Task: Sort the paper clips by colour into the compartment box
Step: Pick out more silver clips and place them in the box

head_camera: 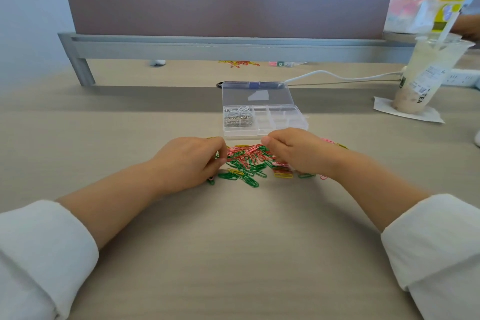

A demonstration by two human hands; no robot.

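Head view: left grip [189,161] and right grip [298,150] flank the paper clips [246,161], compartment box [259,134] just beyond.
Both grips curl their fingers into the ends of the mixed pink, green and yellow pile on the desk [233,241]; whether either pinches a clip cannot be told. The open box lies crosswise just past the pile, its empty compartments nearest the right grip.

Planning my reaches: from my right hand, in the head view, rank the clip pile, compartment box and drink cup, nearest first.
1. clip pile, under the right hand.
2. compartment box, just beyond it.
3. drink cup, far right.
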